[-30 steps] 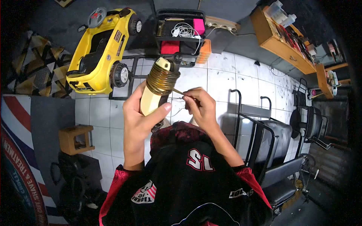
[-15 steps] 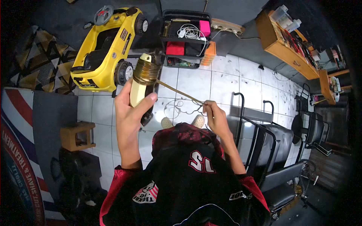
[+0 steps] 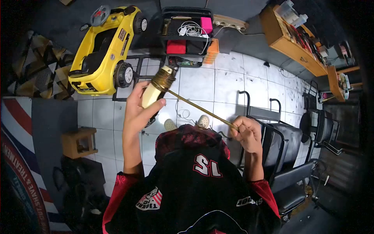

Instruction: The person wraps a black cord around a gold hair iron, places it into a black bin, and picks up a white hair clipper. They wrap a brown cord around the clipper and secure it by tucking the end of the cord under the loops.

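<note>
My left hand (image 3: 140, 103) is closed around a cream and dark hair clipper (image 3: 150, 96), which it holds up at a tilt. Several turns of gold-brown cord (image 3: 202, 111) are wound around the clipper's upper end. From those turns the cord runs taut down to the right. My right hand (image 3: 248, 134) pinches it with curled fingers, out to the side of my body. A thin loose part of the cord hangs near my shoes (image 3: 203, 121).
A yellow toy car (image 3: 101, 50) stands at the upper left. Beyond the clipper is a black tiered cart (image 3: 187, 39) with a white cable. Black chairs (image 3: 284, 144) line the right side, below a wooden drawer unit (image 3: 296, 54). A small wooden stool (image 3: 80, 143) is on the left.
My right hand has moved right and toward me, drawing out a longer straight stretch of cord. The clipper has shifted slightly right and tilts more. Less loose cord shows above my shoes.
</note>
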Demonstrator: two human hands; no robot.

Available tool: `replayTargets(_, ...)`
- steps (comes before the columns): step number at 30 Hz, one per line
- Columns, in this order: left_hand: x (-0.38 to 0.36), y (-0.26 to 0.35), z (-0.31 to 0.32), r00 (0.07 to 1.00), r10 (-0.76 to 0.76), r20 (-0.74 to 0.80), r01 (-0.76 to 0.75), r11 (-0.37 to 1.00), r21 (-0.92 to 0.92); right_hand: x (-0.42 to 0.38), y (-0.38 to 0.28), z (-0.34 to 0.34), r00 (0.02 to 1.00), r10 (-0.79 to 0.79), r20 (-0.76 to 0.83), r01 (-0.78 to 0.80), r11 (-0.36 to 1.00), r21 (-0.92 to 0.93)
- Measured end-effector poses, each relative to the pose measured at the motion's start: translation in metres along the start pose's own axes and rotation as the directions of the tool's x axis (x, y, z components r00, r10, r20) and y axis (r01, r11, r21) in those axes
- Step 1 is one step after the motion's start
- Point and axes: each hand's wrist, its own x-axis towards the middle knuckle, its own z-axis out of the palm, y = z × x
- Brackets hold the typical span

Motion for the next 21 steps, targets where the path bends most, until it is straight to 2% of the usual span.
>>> replayTargets(1, 0.002, -0.006, 0.000, 0.997, 0.045, 0.055, -0.049, 0.996, 0.076, 0.003, -0.004, 0.004, 0.996, -0.090, 0.026, 0.092, 0.995, -0.043)
replayTargets(2, 0.000, -0.007, 0.000, 0.995, -0.046, 0.083, 0.025, 0.971, 0.236, 0.007, -0.011, 0.009, 0.983, -0.177, 0.053, 0.181, 0.980, -0.082)
replayTargets(3, 0.000, -0.008, 0.005, 0.987, -0.058, 0.152, 0.009, 0.951, 0.308, 0.013, -0.021, 0.016, 0.961, -0.263, 0.081, 0.271, 0.955, -0.119)
replayTargets(4, -0.001, -0.008, 0.011, 0.972, -0.075, 0.222, -0.014, 0.926, 0.377, 0.018, -0.027, 0.019, 0.974, -0.205, 0.093, 0.214, 0.973, -0.089)
replayTargets(6, -0.006, -0.005, 0.027, 0.951, -0.161, 0.263, -0.014, 0.829, 0.559, 0.027, -0.037, 0.024, 0.989, -0.088, 0.115, 0.092, 0.995, -0.031)
replayTargets(7, -0.007, -0.007, 0.031, 0.919, -0.240, 0.311, -0.018, 0.765, 0.643, 0.032, -0.041, 0.028, 0.991, -0.107, 0.080, 0.116, 0.988, -0.107)
replayTargets(8, -0.008, -0.009, 0.034, 0.899, -0.246, 0.362, -0.032, 0.789, 0.614, 0.038, -0.042, 0.032, 0.991, -0.127, 0.048, 0.134, 0.974, -0.183)
replayTargets(10, -0.012, -0.014, 0.038, 0.853, -0.251, 0.458, -0.051, 0.833, 0.551, 0.049, -0.040, 0.037, 0.980, -0.199, 0.001, 0.194, 0.956, -0.218)
replayTargets(11, -0.011, -0.019, 0.038, 0.815, -0.229, 0.532, -0.109, 0.842, 0.529, 0.055, -0.039, 0.037, 0.985, -0.172, -0.013, 0.165, 0.958, -0.235)
replayTargets(14, -0.010, -0.024, 0.040, 0.705, -0.230, 0.671, -0.136, 0.884, 0.446, 0.071, -0.031, 0.039, 0.993, -0.102, -0.066, 0.078, 0.953, -0.293)
replayTargets(18, -0.010, -0.014, 0.041, 0.558, -0.292, 0.777, -0.073, 0.915, 0.396, 0.101, 0.006, 0.034, 0.974, -0.207, -0.095, 0.126, 0.837, -0.533)
replayTargets(19, -0.011, -0.016, 0.041, 0.556, -0.238, 0.797, -0.057, 0.945, 0.322, 0.107, 0.013, 0.034, 0.975, -0.210, -0.079, 0.124, 0.797, -0.591)
replayTargets(21, -0.009, -0.005, 0.042, 0.545, -0.285, 0.788, -0.126, 0.902, 0.413, 0.116, 0.037, 0.029, 0.988, -0.149, -0.050, 0.082, 0.762, -0.642)
